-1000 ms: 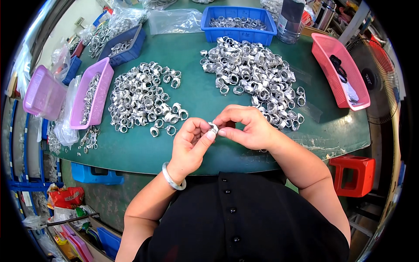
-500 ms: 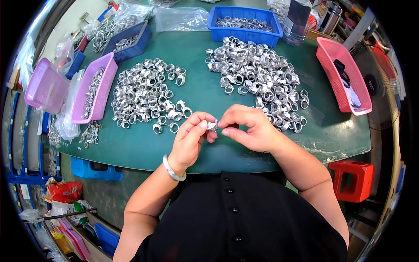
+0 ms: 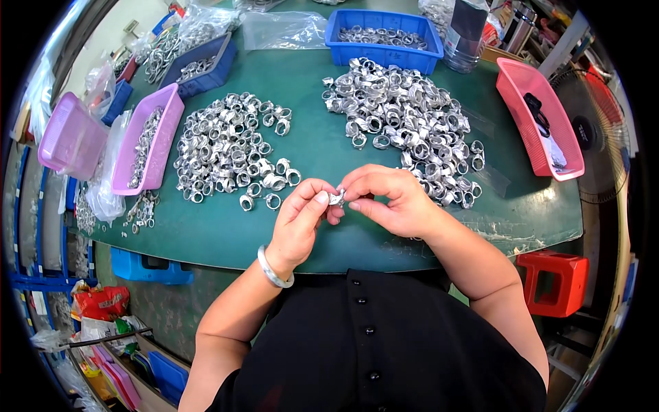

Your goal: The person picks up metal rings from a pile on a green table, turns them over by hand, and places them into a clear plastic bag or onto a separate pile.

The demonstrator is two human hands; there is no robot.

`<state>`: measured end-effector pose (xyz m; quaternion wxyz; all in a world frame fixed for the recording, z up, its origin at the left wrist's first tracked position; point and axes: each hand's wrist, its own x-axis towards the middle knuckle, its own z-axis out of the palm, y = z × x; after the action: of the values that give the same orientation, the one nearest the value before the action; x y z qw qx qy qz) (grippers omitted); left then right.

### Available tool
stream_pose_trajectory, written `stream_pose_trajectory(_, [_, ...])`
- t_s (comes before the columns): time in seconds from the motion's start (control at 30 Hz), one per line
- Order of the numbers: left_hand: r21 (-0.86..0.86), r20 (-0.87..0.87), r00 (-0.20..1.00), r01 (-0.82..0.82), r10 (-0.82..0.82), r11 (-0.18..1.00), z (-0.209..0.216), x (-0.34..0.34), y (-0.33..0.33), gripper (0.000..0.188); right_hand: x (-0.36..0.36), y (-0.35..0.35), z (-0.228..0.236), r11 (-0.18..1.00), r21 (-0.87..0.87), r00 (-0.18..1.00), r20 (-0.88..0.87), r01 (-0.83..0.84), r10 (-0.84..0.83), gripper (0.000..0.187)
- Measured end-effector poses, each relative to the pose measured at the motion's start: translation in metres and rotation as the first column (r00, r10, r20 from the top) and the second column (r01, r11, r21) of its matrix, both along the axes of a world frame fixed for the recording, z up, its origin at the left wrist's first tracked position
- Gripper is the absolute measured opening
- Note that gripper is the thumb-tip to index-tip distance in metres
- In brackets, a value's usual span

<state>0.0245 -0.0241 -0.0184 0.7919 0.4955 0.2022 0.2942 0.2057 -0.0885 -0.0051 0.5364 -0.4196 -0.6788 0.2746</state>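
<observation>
A silver-coloured metal ring (image 3: 335, 199) is pinched between the thumb and fingers of my left hand (image 3: 301, 216), over the near middle of the green table. My right hand (image 3: 388, 196) meets it from the other side, index finger and thumb bent around the ring's right edge. The fingers partly cover the ring, so its fine shape is hard to see. Beyond my left hand lies a pile of similar silver rings (image 3: 223, 147). A larger ring pile (image 3: 405, 117) spreads beyond my right hand.
A blue basket (image 3: 384, 55) of rings stands at the back, with a plastic bottle (image 3: 465, 34) beside it. Pink baskets stand left (image 3: 171, 113) and right (image 3: 508, 103). A dark blue bin (image 3: 218, 74) sits back left. Below the table's right end is a red stool (image 3: 549, 281).
The ring has turned slightly between my fingers, and my right fingertips have come a little closer onto it. The piles and baskets stay as they were.
</observation>
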Motion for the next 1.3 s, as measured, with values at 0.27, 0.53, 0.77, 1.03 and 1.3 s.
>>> stream_pose_trajectory(0.27, [-0.007, -0.016, 0.999, -0.046, 0.045, 0.999, -0.006, -0.007, 0.004, 0.014, 0.024, 0.015, 0.016, 0.916, -0.154, 0.858, 0.434, 0.372, -0.276, 0.012])
stream_pose_trajectory(0.53, [-0.049, 0.018, 0.999, -0.031, 0.032, 0.998, 0.003, -0.011, 0.005, 0.016, 0.032, 0.063, -0.001, 0.919, 0.156, 0.316, 0.907, 0.362, -0.278, 0.014])
stream_pose_trajectory(0.77, [-0.020, 0.031, 0.999, -0.014, 0.015, 1.000, 0.012, -0.023, 0.006, 0.018, 0.032, 0.070, 0.000, 0.957, 0.041, 0.408, 0.899, 0.286, -0.161, 0.010])
stream_pose_trajectory(1.03, [0.012, 0.028, 1.000, -0.003, 0.003, 1.000, 0.016, -0.023, 0.008, 0.016, 0.022, 0.041, 0.029, 0.753, -0.603, 0.957, -0.265, -0.262, 0.120, 0.011])
stream_pose_trajectory(1.3, [0.110, -0.049, 0.997, 0.066, -0.061, 0.992, 0.020, -0.015, 0.007, 0.016, 0.020, 0.014, 0.029, 0.751, -0.545, 0.905, -0.391, -0.373, 0.166, 0.023])
